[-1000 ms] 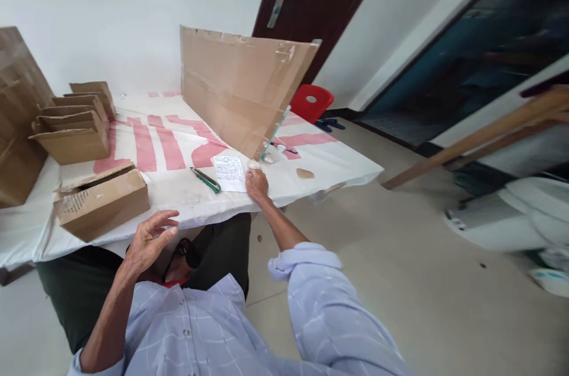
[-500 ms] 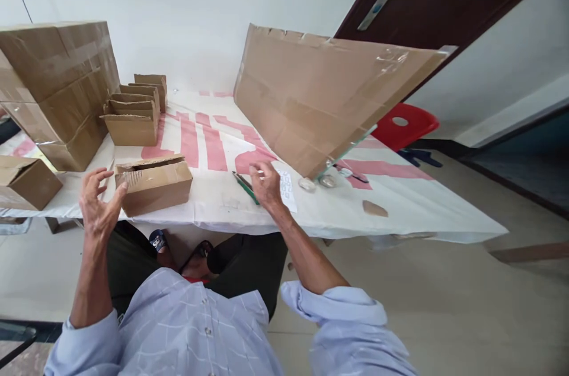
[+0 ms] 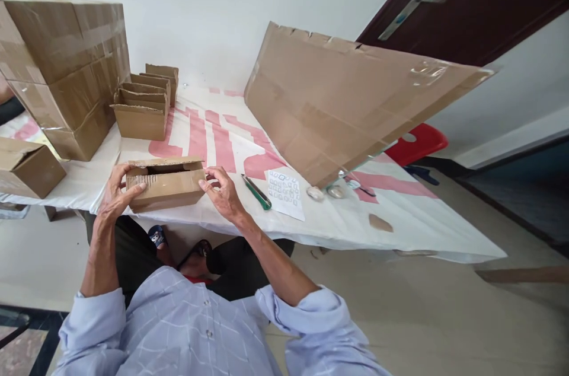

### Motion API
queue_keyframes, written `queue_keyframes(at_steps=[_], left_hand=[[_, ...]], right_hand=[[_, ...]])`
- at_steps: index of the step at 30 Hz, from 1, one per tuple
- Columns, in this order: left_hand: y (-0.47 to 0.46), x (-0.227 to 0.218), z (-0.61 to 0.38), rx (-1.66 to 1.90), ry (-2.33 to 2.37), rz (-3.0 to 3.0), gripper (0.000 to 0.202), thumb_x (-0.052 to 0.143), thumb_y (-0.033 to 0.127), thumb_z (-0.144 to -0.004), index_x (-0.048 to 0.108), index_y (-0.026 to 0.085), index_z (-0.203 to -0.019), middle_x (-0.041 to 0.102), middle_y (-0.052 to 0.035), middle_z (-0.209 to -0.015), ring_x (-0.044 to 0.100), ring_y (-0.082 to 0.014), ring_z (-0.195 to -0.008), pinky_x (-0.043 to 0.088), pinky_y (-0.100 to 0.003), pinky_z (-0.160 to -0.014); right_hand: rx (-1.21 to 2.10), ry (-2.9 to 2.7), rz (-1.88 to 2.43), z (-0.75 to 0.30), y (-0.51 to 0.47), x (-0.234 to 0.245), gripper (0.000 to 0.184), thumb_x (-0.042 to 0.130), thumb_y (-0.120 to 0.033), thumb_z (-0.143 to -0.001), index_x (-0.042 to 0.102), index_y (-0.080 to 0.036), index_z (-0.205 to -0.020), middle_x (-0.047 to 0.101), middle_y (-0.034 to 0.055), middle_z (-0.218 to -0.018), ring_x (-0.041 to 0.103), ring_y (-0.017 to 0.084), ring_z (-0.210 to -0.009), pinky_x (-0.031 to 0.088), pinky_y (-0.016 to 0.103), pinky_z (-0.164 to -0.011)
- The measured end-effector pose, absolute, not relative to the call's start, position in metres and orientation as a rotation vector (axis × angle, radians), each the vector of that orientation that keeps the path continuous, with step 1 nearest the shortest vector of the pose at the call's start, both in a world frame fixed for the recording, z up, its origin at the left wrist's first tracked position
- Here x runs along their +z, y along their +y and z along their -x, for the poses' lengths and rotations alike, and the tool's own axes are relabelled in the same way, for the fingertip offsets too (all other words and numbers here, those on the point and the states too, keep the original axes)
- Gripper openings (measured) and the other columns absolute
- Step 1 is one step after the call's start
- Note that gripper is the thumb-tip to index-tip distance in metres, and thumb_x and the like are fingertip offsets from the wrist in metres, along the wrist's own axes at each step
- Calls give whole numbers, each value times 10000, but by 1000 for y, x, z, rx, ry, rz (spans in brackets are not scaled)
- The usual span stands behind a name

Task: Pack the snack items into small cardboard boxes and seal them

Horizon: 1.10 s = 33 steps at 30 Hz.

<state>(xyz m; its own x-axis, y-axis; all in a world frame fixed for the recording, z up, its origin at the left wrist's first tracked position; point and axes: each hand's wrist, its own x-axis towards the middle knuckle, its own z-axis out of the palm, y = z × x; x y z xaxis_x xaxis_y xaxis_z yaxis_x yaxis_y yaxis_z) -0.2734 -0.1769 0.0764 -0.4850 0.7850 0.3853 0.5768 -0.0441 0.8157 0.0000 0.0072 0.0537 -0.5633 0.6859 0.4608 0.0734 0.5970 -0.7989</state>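
Note:
A small cardboard box [image 3: 171, 187] lies at the table's front edge, its top flap partly raised over a dark gap. My left hand [image 3: 116, 191] grips the box's left end, thumb on top and fingers behind. At the opposite end, my right hand [image 3: 223, 191] pinches the right edge between thumb and fingers. Just right of that hand lies a green utility knife [image 3: 256, 192]. Beside the knife is a white sheet [image 3: 284, 193] printed with rows of small marks.
Several open small boxes [image 3: 141, 121] stand in a row behind, beside a stack of large taped cartons [image 3: 66, 73]. Another small box [image 3: 33, 168] sits at left. A big cardboard sheet [image 3: 329, 103] leans at right, near tape rolls [image 3: 335, 191] and a cardboard scrap [image 3: 380, 223].
My right hand has moved left, from above the knife and sheet to the box's right end. My left hand has closed on the left end. The view has shifted slightly.

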Motion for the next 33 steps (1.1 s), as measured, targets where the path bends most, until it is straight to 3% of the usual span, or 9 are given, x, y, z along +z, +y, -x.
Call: queue_keyframes(at_steps=[9, 12, 18, 20, 23, 27, 31, 33], left_hand=[[-190, 96, 245, 1477, 1952, -1601, 777, 815, 700, -851, 682, 283, -1493, 628, -107, -1587, 543, -425, -1525, 580, -532, -1157], [-192, 96, 245, 1476, 1870, -1581, 743, 710, 763, -915, 703, 296, -1493, 626, -105, -1610, 550, -429, -1531, 564, -559, -1200], [-192, 91, 248, 1532, 1781, -1477, 738, 414, 799, -1058, 764, 272, -1437, 652, -95, -1620, 522, -379, -1593, 335, -572, -1410], [-193, 91, 247, 1477, 1796, -1461, 709, 468, 795, -1047, 755, 297, -1463, 636, -71, -1649, 497, -392, -1614, 330, -585, -1409], [-195, 92, 248, 1377, 1789, -1477, 690, 688, 765, -951, 715, 372, -1518, 602, -42, -1682, 487, -435, -1612, 442, -586, -1334], [-198, 91, 252, 1291, 1753, -1505, 937, 878, 725, -796, 614, 363, -1619, 513, -91, -1728, 507, -449, -1582, 548, -560, -1230], [-198, 89, 255, 1239, 1771, -1564, 1080, 932, 717, -727, 559, 322, -1661, 507, -118, -1708, 515, -446, -1562, 580, -534, -1181], [-198, 87, 256, 1242, 1783, -1571, 1091, 947, 704, -710, 562, 323, -1658, 507, -116, -1698, 516, -445, -1560, 578, -530, -1180]], right_hand=[[891, -1937, 662, -27, -18, 62, 259, 690, -485, -983, 670, -257, -1104, 675, 95, -1174, 683, 259, -1045, 646, 397, -833], [867, -1905, 630, -34, -21, 63, 213, 701, -430, -960, 671, -261, -1088, 697, 93, -1189, 691, 266, -1076, 640, 404, -848], [787, -1920, 534, -50, -32, 71, 140, 697, -311, -965, 667, -275, -1096, 750, 70, -1179, 714, 250, -1086, 621, 397, -871], [763, -1947, 502, -54, -36, 76, 115, 689, -279, -977, 665, -274, -1090, 759, 62, -1161, 720, 239, -1059, 613, 395, -882], [711, -2001, 424, -61, -42, 79, 78, 672, -212, -976, 640, -270, -1016, 763, 53, -1100, 725, 233, -1020, 602, 405, -917], [612, -2146, 345, -74, -52, 76, 158, 641, -129, -928, 605, -282, -933, 762, 65, -1059, 723, 264, -1025, 597, 451, -948], [595, -2309, 368, -85, -58, 79, 171, 785, -287, -935, 619, -284, -895, 764, 116, -1146, 705, 320, -1097, 599, 509, -978], [656, -2360, 349, -85, -56, 87, 201, 778, -388, -982, 644, -278, -880, 769, 119, -1128, 706, 318, -1077, 604, 512, -975]])
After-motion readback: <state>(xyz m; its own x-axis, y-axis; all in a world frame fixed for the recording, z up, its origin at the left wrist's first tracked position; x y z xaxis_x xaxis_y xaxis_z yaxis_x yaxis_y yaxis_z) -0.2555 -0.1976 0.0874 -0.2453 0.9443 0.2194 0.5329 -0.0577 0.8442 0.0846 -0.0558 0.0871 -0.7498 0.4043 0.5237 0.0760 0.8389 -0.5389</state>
